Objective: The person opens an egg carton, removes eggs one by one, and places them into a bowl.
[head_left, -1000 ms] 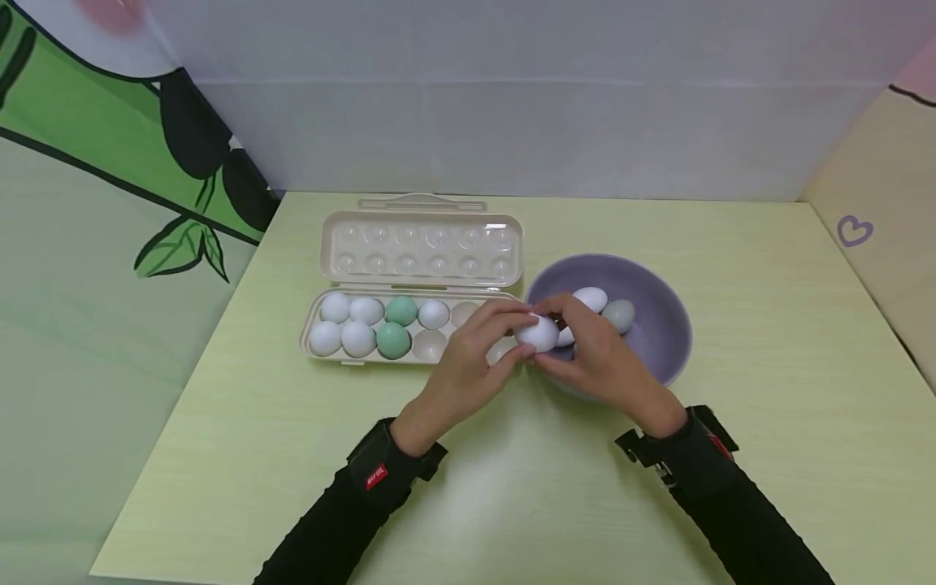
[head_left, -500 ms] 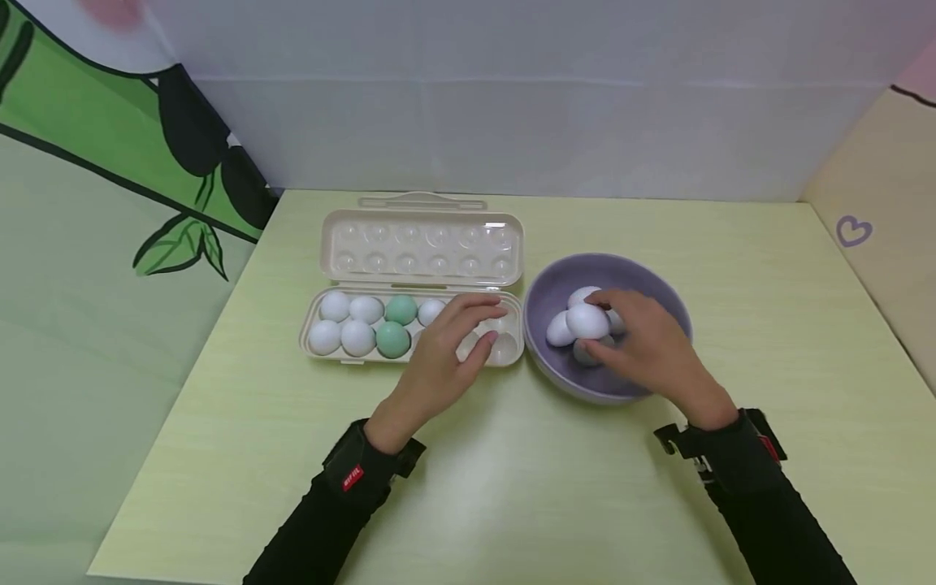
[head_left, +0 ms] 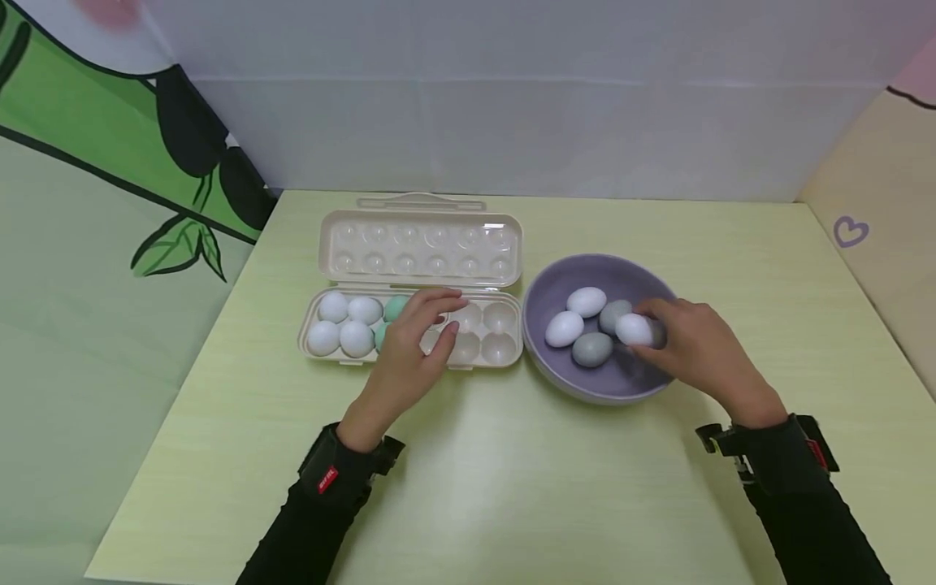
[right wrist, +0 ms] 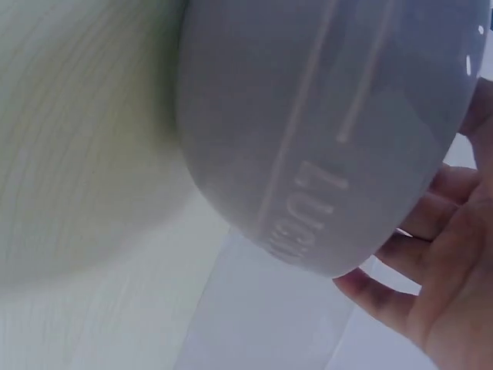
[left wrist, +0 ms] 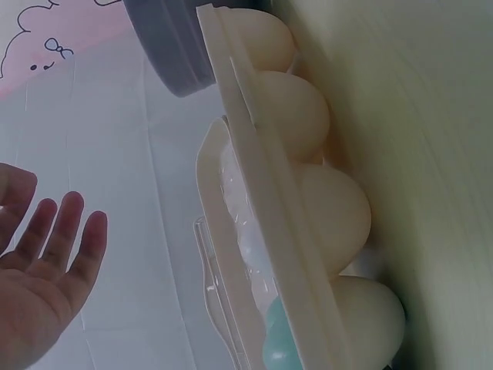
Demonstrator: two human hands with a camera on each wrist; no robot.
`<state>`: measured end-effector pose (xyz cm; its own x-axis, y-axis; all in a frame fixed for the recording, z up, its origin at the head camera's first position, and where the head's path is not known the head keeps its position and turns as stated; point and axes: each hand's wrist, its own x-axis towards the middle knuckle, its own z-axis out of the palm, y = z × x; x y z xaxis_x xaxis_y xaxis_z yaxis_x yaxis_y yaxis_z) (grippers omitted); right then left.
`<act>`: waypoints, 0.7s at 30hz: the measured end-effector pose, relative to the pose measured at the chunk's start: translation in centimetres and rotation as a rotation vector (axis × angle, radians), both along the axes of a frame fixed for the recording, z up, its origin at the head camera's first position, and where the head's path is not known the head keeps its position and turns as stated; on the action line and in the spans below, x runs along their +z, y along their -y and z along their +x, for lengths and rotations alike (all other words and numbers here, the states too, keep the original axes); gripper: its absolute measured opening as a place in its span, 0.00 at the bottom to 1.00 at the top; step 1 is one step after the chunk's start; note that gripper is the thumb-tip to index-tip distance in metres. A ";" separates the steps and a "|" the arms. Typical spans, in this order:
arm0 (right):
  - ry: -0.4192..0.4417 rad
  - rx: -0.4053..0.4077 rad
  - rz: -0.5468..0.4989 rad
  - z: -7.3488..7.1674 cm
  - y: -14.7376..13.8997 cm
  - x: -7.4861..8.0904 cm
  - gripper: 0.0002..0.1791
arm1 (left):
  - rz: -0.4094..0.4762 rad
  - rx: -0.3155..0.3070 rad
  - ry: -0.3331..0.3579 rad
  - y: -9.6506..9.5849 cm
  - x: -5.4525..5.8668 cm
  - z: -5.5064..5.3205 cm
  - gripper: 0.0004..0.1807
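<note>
My right hand (head_left: 702,349) is over the right side of the purple bowl (head_left: 541,292), pinching a white egg (head_left: 632,330) between thumb and fingers. Under that hand, a grey egg (head_left: 658,333) shows only in part. Other white and grey eggs lie in the bowl, among them a white egg (head_left: 587,301) and a grey egg (head_left: 592,349). My left hand (head_left: 405,357), fingers relaxed and holding nothing, hovers above the middle of the open egg carton (head_left: 486,361). White eggs (head_left: 357,338) fill the carton's left end; a green egg (head_left: 396,307) is partly hidden by my fingers.
The carton's lid (head_left: 421,244) lies back toward the wall (head_left: 512,138). Carton and bowl stand side by side on the pale wooden table (head_left: 526,487). In the left wrist view, the carton's rounded cups (left wrist: 331,220) bulge below its rim.
The right hand has left the left hand's side and moved right over the bowl with the white egg. My left hand has let go of that egg and drawn back left over the carton.
</note>
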<state>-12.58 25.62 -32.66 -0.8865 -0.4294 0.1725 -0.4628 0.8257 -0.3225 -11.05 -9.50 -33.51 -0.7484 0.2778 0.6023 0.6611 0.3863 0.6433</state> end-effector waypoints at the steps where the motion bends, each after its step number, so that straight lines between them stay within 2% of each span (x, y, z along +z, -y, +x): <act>1: -0.002 0.007 0.015 0.0 -0.1 -0.1 0.22 | 0.002 0.001 0.001 0.1 0.0 -0.1 0.15; 9: 0.019 0.048 0.109 0.0 0.1 -0.6 0.21 | 0.009 0.015 0.004 0.5 0.0 -0.1 0.14; 16: 0.174 0.044 0.102 0.3 0.5 -0.6 0.20 | 0.006 0.013 0.008 0.6 0.1 -0.1 0.14; 21: 0.217 0.053 0.109 0.1 0.6 -0.5 0.20 | 0.010 0.023 0.007 0.7 0.1 -0.1 0.14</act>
<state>-12.45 24.98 -33.19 -0.8734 -0.4821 -0.0693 -0.4362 0.8375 -0.3291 -11.15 -10.19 -33.36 -0.7585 0.2547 0.5999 0.6479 0.3944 0.6517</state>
